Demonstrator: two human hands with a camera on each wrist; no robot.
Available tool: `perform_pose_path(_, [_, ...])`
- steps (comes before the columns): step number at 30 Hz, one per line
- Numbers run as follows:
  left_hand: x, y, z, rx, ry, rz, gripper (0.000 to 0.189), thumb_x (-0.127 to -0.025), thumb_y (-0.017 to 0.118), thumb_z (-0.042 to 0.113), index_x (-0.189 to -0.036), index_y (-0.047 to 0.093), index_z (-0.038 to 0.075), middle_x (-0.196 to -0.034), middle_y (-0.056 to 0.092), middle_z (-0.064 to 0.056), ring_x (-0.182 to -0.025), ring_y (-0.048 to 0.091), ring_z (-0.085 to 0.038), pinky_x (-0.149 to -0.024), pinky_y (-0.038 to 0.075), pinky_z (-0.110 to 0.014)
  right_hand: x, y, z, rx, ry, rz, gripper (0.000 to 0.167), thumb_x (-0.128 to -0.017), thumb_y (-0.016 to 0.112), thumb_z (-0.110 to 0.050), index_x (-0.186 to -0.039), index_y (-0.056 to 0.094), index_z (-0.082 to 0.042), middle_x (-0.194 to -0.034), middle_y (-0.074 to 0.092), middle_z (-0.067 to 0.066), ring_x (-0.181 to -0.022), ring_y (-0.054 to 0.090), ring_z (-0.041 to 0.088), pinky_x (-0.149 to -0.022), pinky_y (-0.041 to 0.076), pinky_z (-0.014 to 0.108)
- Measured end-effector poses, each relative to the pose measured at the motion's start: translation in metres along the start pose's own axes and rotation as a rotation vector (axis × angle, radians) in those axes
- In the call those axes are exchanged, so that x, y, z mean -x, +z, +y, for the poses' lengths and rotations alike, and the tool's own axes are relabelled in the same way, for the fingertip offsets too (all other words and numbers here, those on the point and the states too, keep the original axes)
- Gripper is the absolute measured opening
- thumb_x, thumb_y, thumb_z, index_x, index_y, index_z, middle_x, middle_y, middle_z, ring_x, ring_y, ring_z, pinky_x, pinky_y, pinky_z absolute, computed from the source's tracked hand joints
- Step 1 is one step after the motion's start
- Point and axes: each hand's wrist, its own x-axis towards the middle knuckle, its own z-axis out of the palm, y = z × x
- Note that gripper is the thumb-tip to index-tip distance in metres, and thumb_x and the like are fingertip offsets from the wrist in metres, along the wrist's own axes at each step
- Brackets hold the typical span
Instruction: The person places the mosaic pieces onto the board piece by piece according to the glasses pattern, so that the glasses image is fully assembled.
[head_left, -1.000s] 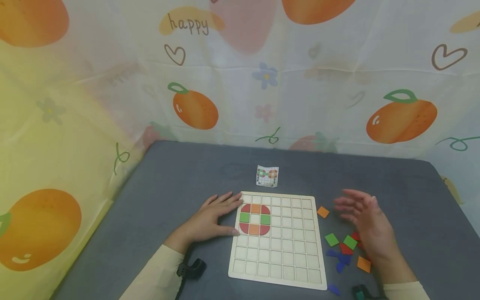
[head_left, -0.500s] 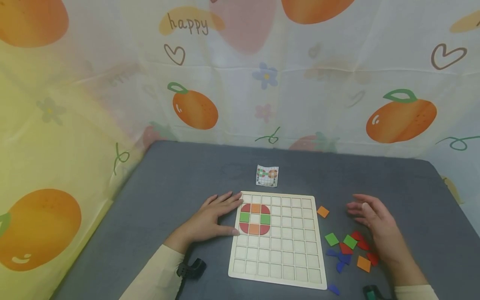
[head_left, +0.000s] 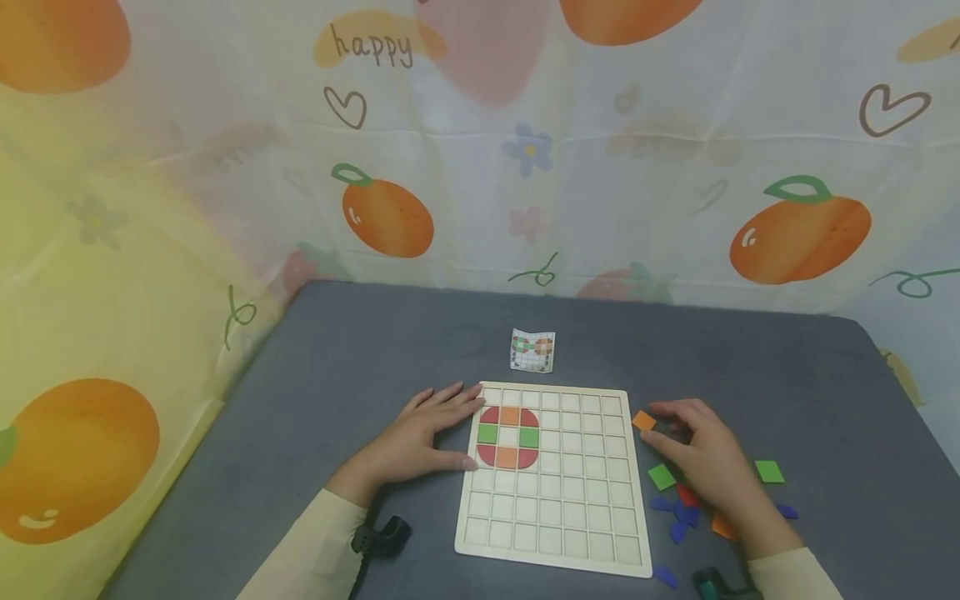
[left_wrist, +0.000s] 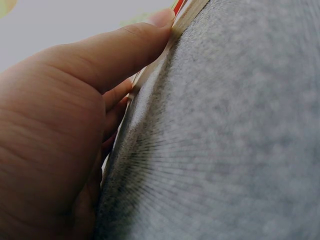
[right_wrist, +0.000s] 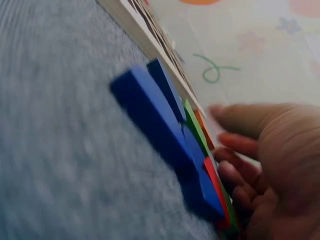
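A pale square grid board (head_left: 517,517) lies on the table with a ring of red, orange and green tiles set in its upper left. My left hand (head_left: 408,442) rests along the board's left edge, fingers spread and fairly straight. In the left wrist view, the thumb (left_wrist: 120,55) touches the board's edge. Just right of the board lies an orange square tile (head_left: 642,420). The thumb and forefinger of my right hand (head_left: 708,454) are at this tile, one near each side, apart from each other. The right wrist view is blurred and does not show a clear grip.
A small printed pattern card (head_left: 532,351) lies beyond the board. Loose tiles lie right of the board: green squares (head_left: 662,477), blue pieces (head_left: 686,515), a red piece (head_left: 686,495) and another orange square (head_left: 723,527), partly behind the right hand. A patterned cloth (head_left: 465,192) hangs behind the table.
My right hand has moved left and down to the orange tile beside the board. A green square and a blue piece now lie farther right, beyond the right forearm. The left hand has stayed put.
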Motion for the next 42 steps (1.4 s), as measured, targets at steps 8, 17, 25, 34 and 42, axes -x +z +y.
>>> perform_pose_path(8, [-0.001,0.001,0.000,0.001,0.000,-0.001,0.096,-0.092,0.083,0.060,-0.170,0.042,0.024,-0.175,0.030,0.010,-0.165,0.016,-0.023,-0.128,0.003,-0.060,0.000,0.003,-0.005,0.090,0.005,0.012,0.035,-0.101,0.082,-0.017,-0.132,0.075,-0.003,-0.130,0.058,0.014,-0.103,0.057,0.028,-0.080,0.050,0.046])
perform_pose_path(17, [-0.001,0.000,-0.001,0.001,-0.003,-0.007,0.096,-0.091,0.084,0.060,-0.170,0.042,0.023,-0.176,0.029,0.012,-0.165,0.016,-0.023,-0.128,0.002,-0.059,0.001,0.006,-0.008,0.029,0.030,0.030,0.022,-0.105,0.077,-0.015,-0.126,0.075,-0.008,-0.109,0.068,0.003,-0.090,0.059,0.022,-0.072,0.050,0.038])
perform_pose_path(25, [0.000,0.001,-0.002,0.000,-0.018,-0.012,0.098,-0.091,0.083,0.063,-0.171,0.041,0.025,-0.176,0.027,0.015,-0.165,0.014,-0.020,-0.128,0.001,-0.057,0.003,0.010,-0.013,-0.028,-0.010,0.122,0.013,-0.107,0.075,-0.017,-0.118,0.079,-0.010,-0.109,0.074,0.002,-0.095,0.067,0.020,-0.078,0.053,0.032])
perform_pose_path(34, [-0.001,0.001,-0.001,0.001,-0.016,-0.008,0.097,-0.091,0.084,0.060,-0.170,0.042,0.024,-0.176,0.028,0.014,-0.165,0.015,-0.022,-0.128,0.002,-0.058,0.003,0.018,-0.032,-0.147,-0.089,0.155,0.013,-0.104,0.079,-0.017,-0.114,0.081,-0.009,-0.107,0.076,0.000,-0.091,0.068,0.014,-0.077,0.052,0.024])
perform_pose_path(42, [0.000,0.000,0.001,0.001,-0.002,-0.003,0.095,-0.092,0.083,0.059,-0.170,0.043,0.022,-0.176,0.030,0.010,-0.165,0.016,-0.025,-0.128,0.003,-0.062,0.003,0.011,-0.044,-0.135,-0.058,0.141,0.013,-0.104,0.079,-0.020,-0.114,0.081,-0.012,-0.105,0.076,-0.002,-0.090,0.068,0.016,-0.077,0.053,0.027])
